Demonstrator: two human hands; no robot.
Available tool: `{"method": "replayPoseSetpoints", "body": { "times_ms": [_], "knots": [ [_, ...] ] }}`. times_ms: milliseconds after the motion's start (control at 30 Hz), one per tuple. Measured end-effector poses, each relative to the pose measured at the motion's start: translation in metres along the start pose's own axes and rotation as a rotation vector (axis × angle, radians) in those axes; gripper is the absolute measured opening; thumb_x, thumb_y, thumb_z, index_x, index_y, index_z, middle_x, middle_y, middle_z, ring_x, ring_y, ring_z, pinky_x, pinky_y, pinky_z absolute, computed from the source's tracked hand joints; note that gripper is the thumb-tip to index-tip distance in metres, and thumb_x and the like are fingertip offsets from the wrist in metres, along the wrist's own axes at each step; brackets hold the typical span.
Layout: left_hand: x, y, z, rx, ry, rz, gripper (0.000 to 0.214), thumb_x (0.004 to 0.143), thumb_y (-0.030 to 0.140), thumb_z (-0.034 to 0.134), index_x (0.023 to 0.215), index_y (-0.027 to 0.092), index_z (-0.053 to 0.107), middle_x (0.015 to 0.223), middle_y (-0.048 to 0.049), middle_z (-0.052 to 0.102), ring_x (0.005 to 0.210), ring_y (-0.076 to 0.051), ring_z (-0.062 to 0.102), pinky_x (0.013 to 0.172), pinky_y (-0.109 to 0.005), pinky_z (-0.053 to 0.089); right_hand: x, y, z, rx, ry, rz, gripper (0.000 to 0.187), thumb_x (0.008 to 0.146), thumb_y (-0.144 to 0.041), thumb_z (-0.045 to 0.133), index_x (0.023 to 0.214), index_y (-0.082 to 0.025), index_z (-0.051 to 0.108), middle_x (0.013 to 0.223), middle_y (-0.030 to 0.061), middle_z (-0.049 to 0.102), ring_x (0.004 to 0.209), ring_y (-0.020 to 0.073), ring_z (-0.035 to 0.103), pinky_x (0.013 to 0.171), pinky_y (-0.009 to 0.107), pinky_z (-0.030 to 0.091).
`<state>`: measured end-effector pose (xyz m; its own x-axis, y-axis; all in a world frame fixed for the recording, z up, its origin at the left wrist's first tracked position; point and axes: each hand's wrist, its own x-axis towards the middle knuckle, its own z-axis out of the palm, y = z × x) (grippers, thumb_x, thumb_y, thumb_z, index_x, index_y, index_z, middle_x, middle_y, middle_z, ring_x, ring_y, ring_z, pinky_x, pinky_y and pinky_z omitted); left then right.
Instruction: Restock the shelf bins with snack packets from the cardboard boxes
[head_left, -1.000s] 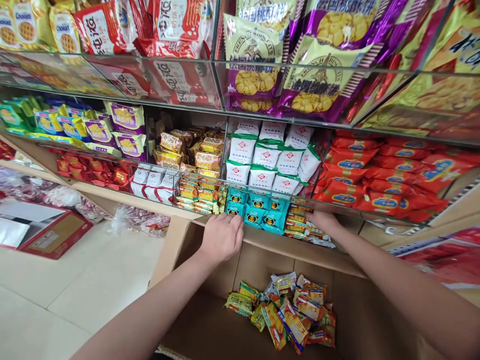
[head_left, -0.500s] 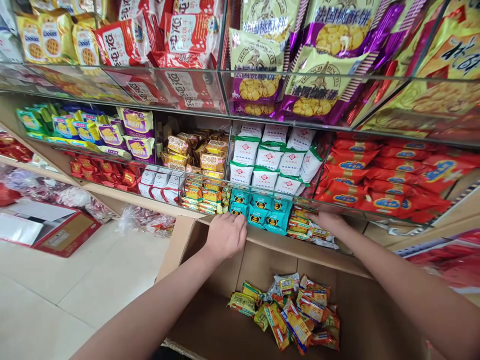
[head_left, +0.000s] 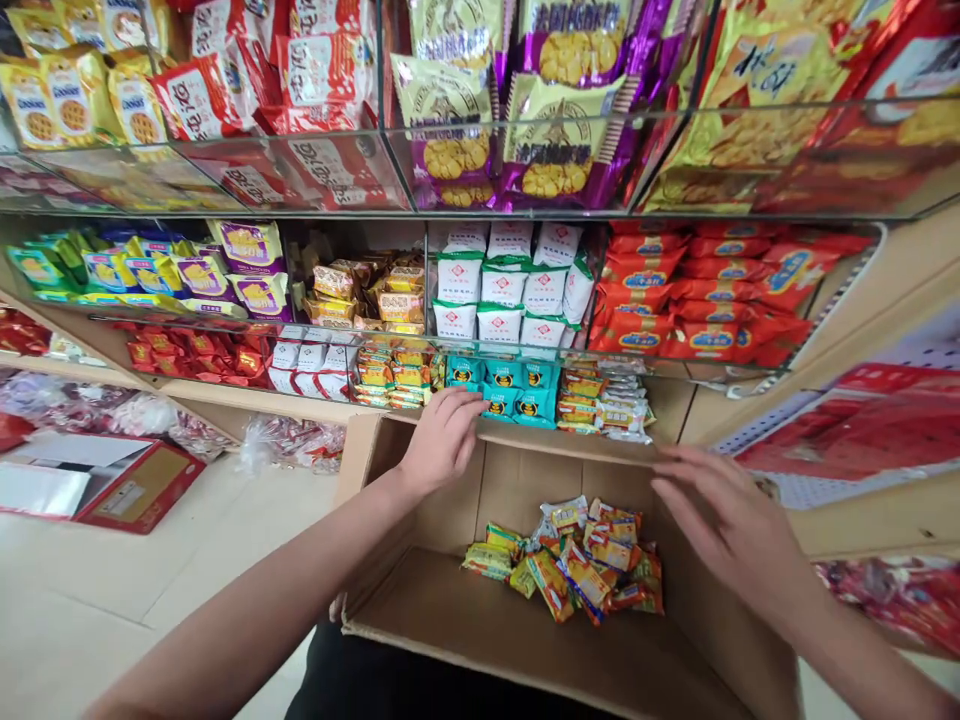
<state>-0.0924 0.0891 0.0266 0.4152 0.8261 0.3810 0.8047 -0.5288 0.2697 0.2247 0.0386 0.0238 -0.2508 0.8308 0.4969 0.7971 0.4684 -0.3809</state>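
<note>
An open cardboard box (head_left: 420, 600) stands in front of the shelves, with a small heap of snack packets (head_left: 577, 560) in yellow, orange and silver wrappers on its bottom. My left hand (head_left: 444, 440) is at the box's far edge, fingers stretched over it towards the teal packets (head_left: 517, 390) on the low shelf. Whether its fingertips touch those packets I cannot tell. Over the right side of the box is my right hand (head_left: 727, 520), fingers apart and nothing in it. Yellow and silver packets (head_left: 604, 405) lie in stacks beyond the box, right of the teal ones.
Glass-fronted shelves carry white packets (head_left: 502, 290), red packets (head_left: 712, 300) and large biscuit bags (head_left: 562, 140). A red carton (head_left: 142, 490) sits on the tiled floor (head_left: 195, 560) at left. Red packages (head_left: 870, 420) lie at right.
My right hand has drawn back from the yellow and silver packets to the box's right side, fingers now spread. My left hand's fingers have loosened from the box's edge. The view has shifted.
</note>
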Motion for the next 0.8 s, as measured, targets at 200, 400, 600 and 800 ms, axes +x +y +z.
{"method": "replayPoseSetpoints", "body": {
  "times_ms": [200, 400, 600, 800],
  "knots": [
    [-0.065, 0.011, 0.07, -0.584, -0.562, 0.02, 0.03, 0.06, 0.029, 0.064, 0.089, 0.024, 0.061, 0.096, -0.009, 0.059, 0.096, -0.026, 0.05, 0.086, -0.035, 0.037, -0.117, 0.003, 0.036, 0.113, -0.119, 0.197, 0.021, 0.08, -0.037, 0.046, 0.086, -0.024, 0.061, 0.099, 0.0065, 0.058, 0.088, 0.0184, 0.058, 0.076, 0.032, 0.049],
    [-0.083, 0.004, 0.132, -0.681, -0.662, -0.483, 0.039, 0.023, 0.024, 0.078, 0.054, 0.02, 0.054, 0.076, -0.0011, 0.053, 0.075, -0.024, 0.055, 0.078, -0.034, 0.041, -0.156, 0.018, 0.065, 0.249, -0.189, 0.413, 0.022, 0.079, -0.039, 0.046, 0.083, -0.023, 0.06, 0.089, 0.0043, 0.062, 0.081, 0.0174, 0.06, 0.072, 0.029, 0.05],
    [-0.077, 0.006, 0.108, -0.797, -0.627, -0.525, 0.023, 0.051, 0.037, 0.07, 0.066, 0.022, 0.059, 0.066, 0.0021, 0.058, 0.069, -0.017, 0.056, 0.069, -0.027, 0.042, -0.149, 0.005, 0.069, 0.361, -0.222, 0.529, 0.023, 0.076, -0.042, 0.049, 0.081, -0.023, 0.061, 0.084, 0.0042, 0.063, 0.078, 0.0204, 0.06, 0.071, 0.033, 0.048],
    [-0.05, 0.058, 0.081, -1.142, -0.722, -0.554, 0.03, 0.064, 0.036, 0.063, 0.086, 0.017, 0.059, 0.076, 0.0008, 0.06, 0.065, -0.011, 0.053, 0.062, -0.022, 0.041, -0.092, -0.039, 0.086, 0.796, -0.211, 0.728, 0.04, 0.075, -0.048, 0.049, 0.101, -0.019, 0.055, 0.087, 0.0048, 0.063, 0.08, 0.0187, 0.058, 0.069, 0.029, 0.047]
  ]
}}
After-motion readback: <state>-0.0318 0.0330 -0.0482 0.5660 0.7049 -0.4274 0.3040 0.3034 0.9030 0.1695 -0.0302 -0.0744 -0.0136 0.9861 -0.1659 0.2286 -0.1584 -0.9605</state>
